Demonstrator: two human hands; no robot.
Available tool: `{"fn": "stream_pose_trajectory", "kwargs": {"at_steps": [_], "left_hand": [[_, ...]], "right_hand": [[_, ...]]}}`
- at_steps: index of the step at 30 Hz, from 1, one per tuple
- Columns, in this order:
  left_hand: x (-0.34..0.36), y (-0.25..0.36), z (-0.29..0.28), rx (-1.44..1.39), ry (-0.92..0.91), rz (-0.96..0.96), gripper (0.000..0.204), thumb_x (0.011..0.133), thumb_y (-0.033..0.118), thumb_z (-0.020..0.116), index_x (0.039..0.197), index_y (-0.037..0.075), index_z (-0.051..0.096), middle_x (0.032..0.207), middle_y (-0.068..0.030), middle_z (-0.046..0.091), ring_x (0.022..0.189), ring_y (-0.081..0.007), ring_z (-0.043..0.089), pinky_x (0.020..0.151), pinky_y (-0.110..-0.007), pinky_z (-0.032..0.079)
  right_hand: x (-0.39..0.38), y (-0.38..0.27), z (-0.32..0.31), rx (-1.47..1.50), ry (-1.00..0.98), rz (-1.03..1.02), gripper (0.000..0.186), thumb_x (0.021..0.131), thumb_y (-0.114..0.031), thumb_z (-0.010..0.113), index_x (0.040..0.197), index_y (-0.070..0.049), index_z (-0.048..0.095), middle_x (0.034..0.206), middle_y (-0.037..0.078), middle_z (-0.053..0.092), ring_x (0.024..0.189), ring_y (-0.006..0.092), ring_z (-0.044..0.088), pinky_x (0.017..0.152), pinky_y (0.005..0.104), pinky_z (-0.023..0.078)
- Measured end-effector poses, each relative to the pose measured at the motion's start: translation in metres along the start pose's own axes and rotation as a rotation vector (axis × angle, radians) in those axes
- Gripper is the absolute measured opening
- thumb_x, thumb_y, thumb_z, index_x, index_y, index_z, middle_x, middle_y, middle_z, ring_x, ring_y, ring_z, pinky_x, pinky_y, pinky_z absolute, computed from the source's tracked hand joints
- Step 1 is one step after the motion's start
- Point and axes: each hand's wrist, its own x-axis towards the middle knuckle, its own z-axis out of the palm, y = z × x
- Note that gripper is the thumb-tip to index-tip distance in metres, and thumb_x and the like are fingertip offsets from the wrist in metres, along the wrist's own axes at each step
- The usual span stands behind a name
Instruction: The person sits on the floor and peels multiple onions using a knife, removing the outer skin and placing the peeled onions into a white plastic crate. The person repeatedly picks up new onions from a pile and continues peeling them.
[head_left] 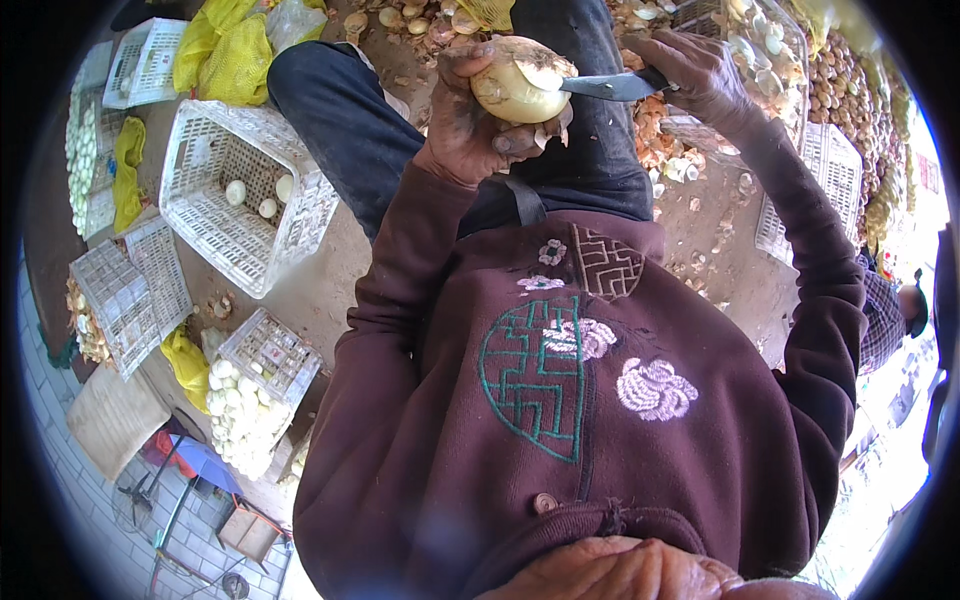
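Above my lap, my left hand [465,125] is wrapped round a large pale onion [522,92], which still wears brown skin along its top. A flap of loose skin hangs under it by my fingers. My right hand [700,75] grips a knife whose handle is mostly hidden in the fist. The grey blade of the knife [612,87] points left, and its tip meets the onion's right side.
To my left stands a white plastic crate [180,215] with a few peeled onions inside. Another crate is heaped with peeled onions [245,420]. Yellow mesh bags [235,65] lie at the far left. Onion skins [665,140] litter the floor, and a pile of unpeeled onions [850,110] rises at right.
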Motion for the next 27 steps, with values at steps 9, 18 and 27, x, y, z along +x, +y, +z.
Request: {"fn": "stream_pose_trajectory", "kwargs": {"at_steps": [9,18,27], "left_hand": [[0.003,-0.007,0.009,-0.053,0.035,-0.075,0.068,0.078,0.049,0.055,0.117,-0.006,0.050,0.085,-0.0271,0.057,0.067,-0.0269,0.055,0.037,-0.021,0.037],[0.015,-0.016,0.024,0.095,0.224,0.215,0.060,0.082,0.047,0.053,0.119,-0.001,0.050,0.089,-0.0185,0.061,0.055,-0.0170,0.053,0.039,-0.021,0.037],[0.019,-0.001,0.044,0.642,0.445,-0.113,0.046,0.084,0.045,0.056,0.107,0.005,0.055,0.080,-0.0112,0.061,0.054,-0.0109,0.052,0.039,-0.017,0.032]], "right_hand": [[-0.006,-0.028,0.008,0.135,0.130,0.193,0.040,0.070,-0.007,0.070,0.110,-0.009,0.060,0.092,0.008,0.066,0.081,0.0252,0.066,0.066,0.0323,0.055],[-0.005,-0.108,0.063,1.183,0.452,0.785,0.022,0.082,-0.004,0.062,0.104,-0.005,0.065,0.067,-0.003,0.055,0.057,0.0036,0.048,0.048,0.0194,0.036],[0.006,-0.096,0.035,0.976,0.210,0.952,0.048,0.086,-0.021,0.062,0.126,-0.002,0.045,0.116,0.010,0.055,0.099,0.0143,0.056,0.083,0.0265,0.047]]}}
